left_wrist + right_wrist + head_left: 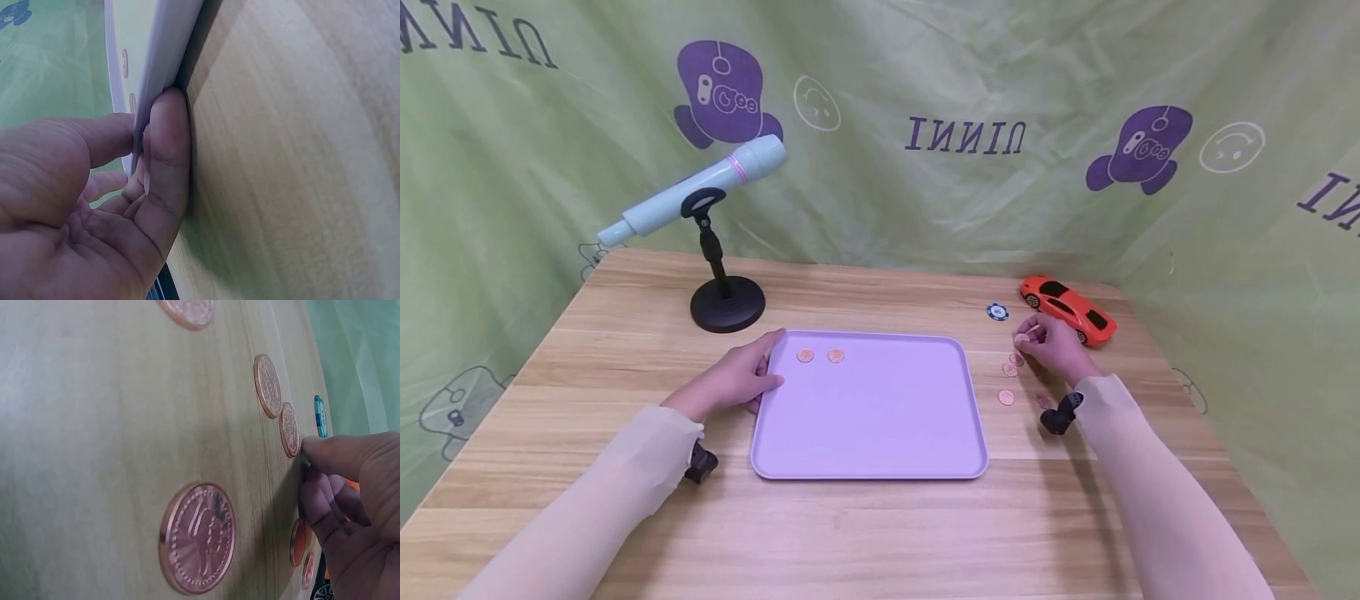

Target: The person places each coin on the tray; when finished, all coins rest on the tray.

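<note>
A lavender tray (868,408) lies on the wooden table, two copper-coloured coins (820,356) near its upper left corner. My left hand (741,377) grips the tray's left edge; in the left wrist view the thumb (112,134) presses the rim and curled fingers (169,137) hold it from the outer side. Right of the tray, my right hand (1054,343) pinches a coin (1022,338) at its fingertips, low over the table. The right wrist view shows several loose coins around that hand, the largest-looking coin (197,539) nearest the camera; the pinched coin is mostly hidden there.
An orange-red toy car (1070,311) sits just behind the right hand, beside a blue and white poker chip (997,312). At the back left, a light blue toy telescope (700,190) rests on a black stand (727,303). A green printed curtain (880,200) hangs behind the table.
</note>
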`<state>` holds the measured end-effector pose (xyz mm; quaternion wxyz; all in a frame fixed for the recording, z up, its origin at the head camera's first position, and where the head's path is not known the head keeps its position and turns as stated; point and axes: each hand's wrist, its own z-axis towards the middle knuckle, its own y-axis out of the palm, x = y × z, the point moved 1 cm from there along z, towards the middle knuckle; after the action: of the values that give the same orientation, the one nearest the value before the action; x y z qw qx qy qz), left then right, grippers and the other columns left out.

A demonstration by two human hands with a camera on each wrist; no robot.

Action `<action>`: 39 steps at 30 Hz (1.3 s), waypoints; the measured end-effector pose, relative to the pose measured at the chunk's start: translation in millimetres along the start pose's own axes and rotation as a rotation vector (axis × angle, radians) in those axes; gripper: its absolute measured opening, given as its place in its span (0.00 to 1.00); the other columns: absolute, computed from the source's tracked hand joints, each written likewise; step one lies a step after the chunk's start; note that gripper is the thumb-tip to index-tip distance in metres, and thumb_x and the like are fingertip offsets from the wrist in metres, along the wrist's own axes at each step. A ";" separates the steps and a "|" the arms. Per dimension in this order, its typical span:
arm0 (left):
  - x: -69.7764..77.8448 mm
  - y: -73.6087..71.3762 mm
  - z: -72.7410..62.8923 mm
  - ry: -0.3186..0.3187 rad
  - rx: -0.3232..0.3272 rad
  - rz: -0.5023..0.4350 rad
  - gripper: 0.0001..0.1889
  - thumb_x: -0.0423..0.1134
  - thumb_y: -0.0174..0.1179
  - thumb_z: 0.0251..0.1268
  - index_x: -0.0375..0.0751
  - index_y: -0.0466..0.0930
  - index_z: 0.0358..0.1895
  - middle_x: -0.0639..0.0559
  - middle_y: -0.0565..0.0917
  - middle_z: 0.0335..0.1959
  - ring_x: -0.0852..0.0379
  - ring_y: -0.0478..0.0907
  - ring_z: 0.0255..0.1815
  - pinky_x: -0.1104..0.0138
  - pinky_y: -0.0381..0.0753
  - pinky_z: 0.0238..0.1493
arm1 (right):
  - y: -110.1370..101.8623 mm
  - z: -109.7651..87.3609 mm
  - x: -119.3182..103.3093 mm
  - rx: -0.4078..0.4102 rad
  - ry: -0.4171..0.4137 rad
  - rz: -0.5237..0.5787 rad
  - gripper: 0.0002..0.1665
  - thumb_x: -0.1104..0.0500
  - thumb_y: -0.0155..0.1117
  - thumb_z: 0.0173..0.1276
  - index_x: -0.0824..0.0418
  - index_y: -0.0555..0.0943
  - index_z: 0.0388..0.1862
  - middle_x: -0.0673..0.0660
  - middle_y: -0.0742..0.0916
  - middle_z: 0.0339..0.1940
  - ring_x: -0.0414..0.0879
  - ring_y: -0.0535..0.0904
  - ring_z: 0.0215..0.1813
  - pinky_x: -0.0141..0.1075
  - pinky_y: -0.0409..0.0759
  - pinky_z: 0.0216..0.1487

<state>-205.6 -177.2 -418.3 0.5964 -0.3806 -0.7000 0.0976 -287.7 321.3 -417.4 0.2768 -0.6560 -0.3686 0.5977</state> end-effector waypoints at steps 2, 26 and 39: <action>-0.1 0.0 0.0 0.001 0.002 0.004 0.42 0.29 0.59 0.77 0.33 0.43 0.85 0.46 0.72 0.29 0.56 0.79 0.21 0.62 0.89 0.25 | 0.0 -0.2 -0.4 0.005 0.000 0.004 0.15 0.59 0.65 0.77 0.66 0.78 0.56 0.65 0.84 0.49 0.54 0.79 0.50 0.35 0.78 0.50; -1.8 -1.3 1.1 -0.004 0.001 0.009 0.42 0.29 0.59 0.76 0.33 0.43 0.85 0.46 0.72 0.28 0.57 0.79 0.20 0.62 0.89 0.25 | 60.5 -0.8 -93.6 -0.108 -0.128 0.367 0.20 0.61 0.73 0.70 0.69 0.82 0.57 0.59 0.88 0.45 0.39 0.82 0.42 0.25 0.84 0.41; -3.5 0.2 2.5 -0.009 0.007 0.000 0.42 0.29 0.58 0.77 0.35 0.44 0.85 0.46 0.71 0.29 0.56 0.79 0.21 0.62 0.90 0.25 | 118.3 -2.5 -150.8 -0.215 -0.159 0.463 0.13 0.68 0.72 0.68 0.70 0.84 0.50 0.55 0.88 0.36 0.37 0.83 0.34 0.27 0.88 0.39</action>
<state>-207.9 -178.6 -421.8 0.5945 -0.3780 -0.7024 0.1016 -269.2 130.6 -424.8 0.0315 -0.6995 -0.2907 0.6521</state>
